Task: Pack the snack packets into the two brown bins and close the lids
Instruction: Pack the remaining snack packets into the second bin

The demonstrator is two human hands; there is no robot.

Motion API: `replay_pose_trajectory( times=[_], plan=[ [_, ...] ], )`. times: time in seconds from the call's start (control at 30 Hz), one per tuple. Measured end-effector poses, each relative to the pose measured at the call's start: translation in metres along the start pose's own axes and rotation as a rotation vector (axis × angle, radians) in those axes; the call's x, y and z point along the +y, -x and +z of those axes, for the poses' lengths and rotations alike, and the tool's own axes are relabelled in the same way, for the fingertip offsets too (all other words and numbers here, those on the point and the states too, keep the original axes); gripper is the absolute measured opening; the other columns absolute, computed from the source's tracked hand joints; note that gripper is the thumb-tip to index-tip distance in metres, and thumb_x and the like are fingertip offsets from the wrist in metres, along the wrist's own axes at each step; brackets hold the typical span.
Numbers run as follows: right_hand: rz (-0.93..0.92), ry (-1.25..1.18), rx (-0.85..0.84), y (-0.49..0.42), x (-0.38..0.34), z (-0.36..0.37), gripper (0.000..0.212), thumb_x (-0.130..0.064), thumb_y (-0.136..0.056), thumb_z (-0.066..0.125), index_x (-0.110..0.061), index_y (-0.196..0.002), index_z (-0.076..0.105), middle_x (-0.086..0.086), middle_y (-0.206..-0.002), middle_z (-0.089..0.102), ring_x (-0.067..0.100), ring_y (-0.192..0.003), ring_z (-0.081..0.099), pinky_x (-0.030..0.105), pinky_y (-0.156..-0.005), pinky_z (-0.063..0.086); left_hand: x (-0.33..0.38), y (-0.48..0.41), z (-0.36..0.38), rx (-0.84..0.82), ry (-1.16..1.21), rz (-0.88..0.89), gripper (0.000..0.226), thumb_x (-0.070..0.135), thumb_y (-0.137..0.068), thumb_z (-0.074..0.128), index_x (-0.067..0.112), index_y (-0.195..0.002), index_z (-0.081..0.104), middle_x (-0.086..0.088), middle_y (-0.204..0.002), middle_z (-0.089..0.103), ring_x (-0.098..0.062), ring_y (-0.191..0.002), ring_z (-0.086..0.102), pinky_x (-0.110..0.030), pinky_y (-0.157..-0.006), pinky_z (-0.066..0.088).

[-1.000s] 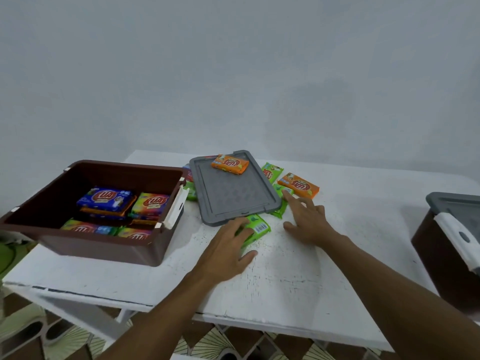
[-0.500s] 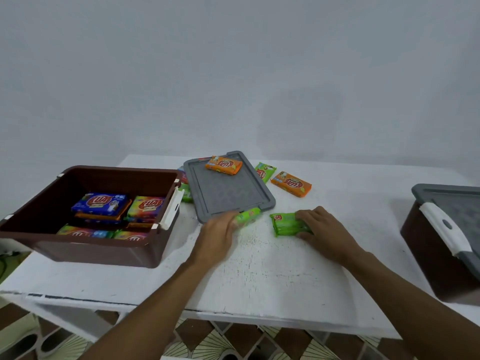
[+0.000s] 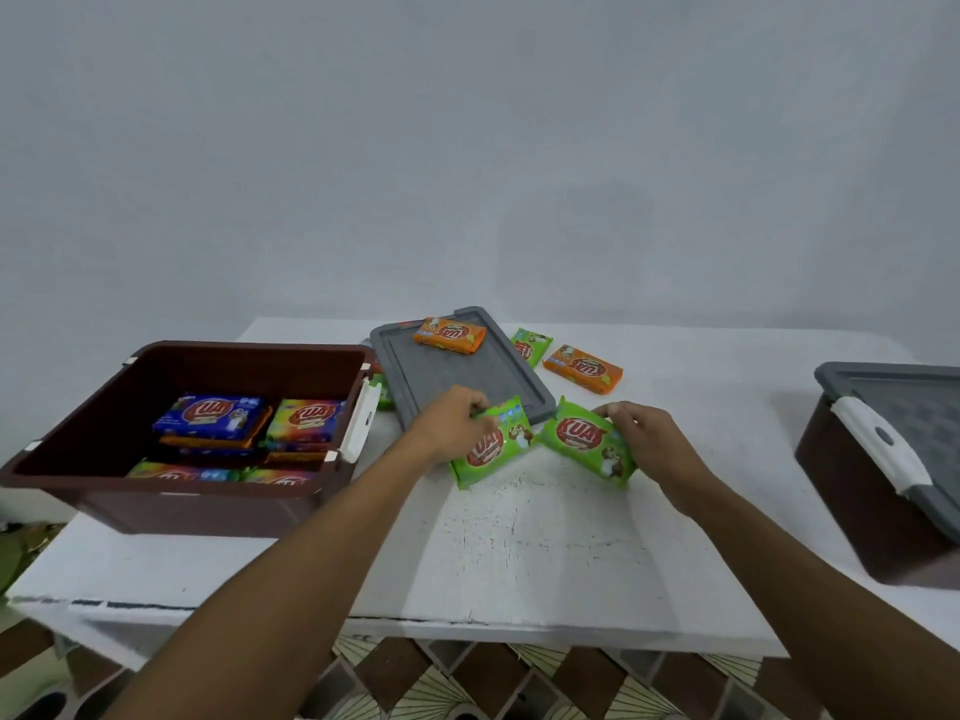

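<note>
Change since half a second ago: both green packets have been tilted up off the surface (image 3: 519, 553), printed faces now turned toward the camera; before, they lay flat or edge-on under the fingers.
Left hand (image 3: 452, 426): its grip is clenched on the upper left edge of the left green packet (image 3: 491, 444), which is held tilted just in front of the near corner of the grey lid.
Right hand (image 3: 647, 439): its grip is closed on the right end of the right green packet (image 3: 587, 441), also tilted; the two packets nearly meet at their inner corners.
Open brown bin (image 3: 171, 501): stood at the left of the surface, lid off, white latch on its right wall; blue, multicoloured and orange packets (image 3: 213, 415) are stacked inside.
Grey lid (image 3: 457, 381): laid flat just right of the open bin, with one orange packet (image 3: 449, 335) resting on its far end.
Loose packets: a third green packet (image 3: 530, 345) and a second orange packet (image 3: 584, 367) lie beyond the hands, right of the lid; another green one is partly hidden between lid and bin.
Closed brown bin (image 3: 852, 491): placed at the right edge, grey lid on, white latch visible.
</note>
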State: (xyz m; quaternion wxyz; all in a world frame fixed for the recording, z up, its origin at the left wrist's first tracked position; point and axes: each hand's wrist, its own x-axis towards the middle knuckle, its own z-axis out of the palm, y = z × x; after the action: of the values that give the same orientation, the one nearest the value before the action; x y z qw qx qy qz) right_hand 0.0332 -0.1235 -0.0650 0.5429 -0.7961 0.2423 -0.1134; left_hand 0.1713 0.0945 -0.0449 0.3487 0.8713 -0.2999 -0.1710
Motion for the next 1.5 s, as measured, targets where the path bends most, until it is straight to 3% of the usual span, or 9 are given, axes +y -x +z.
replay_pose_trajectory(
  times=[0.17,0.3,0.5,0.73,0.9,1.03,1.13,1.33,1.5],
  plan=[
    [0.019,-0.265,-0.09,0.005,-0.042,0.017,0.018,-0.019,-0.087,0.07,-0.014,-0.104,0.065,0.011,-0.101,0.074,0.026,-0.086,0.073,0.039,-0.075,0.06,0.012,-0.003,-0.062,0.003,-0.002,0.057,0.012,0.018,-0.096,0.053,0.01,-0.099,0.062,-0.01,-0.1,0.068,-0.026,-0.09,0.065,-0.04,-0.081,0.052],
    [-0.013,-0.286,-0.186,0.008,-0.086,0.048,0.021,-0.01,-0.088,0.068,-0.013,-0.107,0.061,0.011,-0.098,0.075,0.025,-0.082,0.072,0.038,-0.073,0.058,0.001,0.016,-0.134,0.059,0.039,0.126,0.015,0.021,-0.096,0.052,0.016,-0.102,0.065,-0.008,-0.101,0.069,-0.023,-0.088,0.067,-0.036,-0.08,0.053],
    [-0.151,-0.153,-0.351,0.017,-0.175,0.13,0.028,-0.012,-0.09,0.066,-0.018,-0.116,0.063,0.006,-0.097,0.076,0.021,-0.083,0.072,0.033,-0.069,0.06,-0.087,0.056,-0.247,-0.29,-0.145,0.12,0.021,0.034,-0.096,0.054,0.022,-0.112,0.06,-0.001,-0.097,0.073,-0.015,-0.08,0.07,-0.031,-0.068,0.055],
    [-0.491,0.632,-0.525,0.021,-0.234,0.237,0.023,-0.024,-0.089,0.066,-0.025,-0.111,0.061,-0.01,-0.1,0.068,0.006,-0.084,0.067,0.025,-0.068,0.056,-0.18,0.069,-0.258,-0.518,-0.272,0.123,0.011,0.03,-0.096,0.057,0.027,-0.107,0.058,-0.007,-0.089,0.067,-0.018,-0.074,0.061,-0.04,-0.067,0.05],
    [-0.381,1.261,-0.671,0.024,-0.211,0.294,0.033,-0.018,-0.093,0.055,-0.022,-0.126,0.057,0.007,-0.118,0.059,0.023,-0.091,0.055,0.036,-0.076,0.048,-0.205,0.079,-0.244,-0.49,-0.56,0.22,0.027,0.03,-0.098,0.054,0.019,-0.122,0.057,0.009,-0.097,0.057,-0.012,-0.087,0.054,-0.028,-0.076,0.042],
    [-0.385,1.39,-0.726,0.028,-0.201,0.302,0.033,-0.03,-0.097,0.051,-0.025,-0.129,0.056,0.003,-0.123,0.058,0.023,-0.109,0.054,0.035,-0.081,0.039,-0.208,0.079,-0.249,-0.498,-0.637,0.261,0.032,0.031,-0.095,0.059,0.017,-0.123,0.064,-0.001,-0.11,0.067,-0.015,-0.094,0.06,-0.032,-0.083,0.049],
    [-0.388,1.376,-0.775,0.028,-0.203,0.298,0.032,-0.031,-0.097,0.053,-0.026,-0.128,0.057,0.0,-0.124,0.058,0.022,-0.112,0.053,0.039,-0.09,0.045,-0.207,0.079,-0.249,-0.536,-0.607,0.29,0.034,0.029,-0.093,0.061,0.015,-0.124,0.065,0.001,-0.116,0.067,-0.008,-0.093,0.058,-0.024,-0.082,0.046],
    [-0.449,1.267,-0.67,0.026,-0.202,0.289,0.027,-0.029,-0.097,0.053,-0.027,-0.122,0.062,0.002,-0.117,0.057,0.02,-0.102,0.056,0.03,-0.082,0.047,-0.202,0.071,-0.25,-0.507,-0.589,0.334,0.026,0.033,-0.092,0.062,0.017,-0.11,0.071,0.005,-0.102,0.071,-0.003,-0.082,0.062,-0.023,-0.075,0.051],
    [-0.731,0.954,-0.293,0.009,-0.186,0.25,0.014,-0.023,-0.094,0.054,-0.022,-0.1,0.067,-0.004,-0.1,0.065,0.015,-0.097,0.055,0.032,-0.085,0.046,-0.175,0.057,-0.244,-0.259,-0.395,0.447,0.01,0.028,-0.091,0.063,0.02,-0.093,0.069,0.009,-0.08,0.068,-0.003,-0.071,0.063,-0.026,-0.065,0.052]
  ],
)
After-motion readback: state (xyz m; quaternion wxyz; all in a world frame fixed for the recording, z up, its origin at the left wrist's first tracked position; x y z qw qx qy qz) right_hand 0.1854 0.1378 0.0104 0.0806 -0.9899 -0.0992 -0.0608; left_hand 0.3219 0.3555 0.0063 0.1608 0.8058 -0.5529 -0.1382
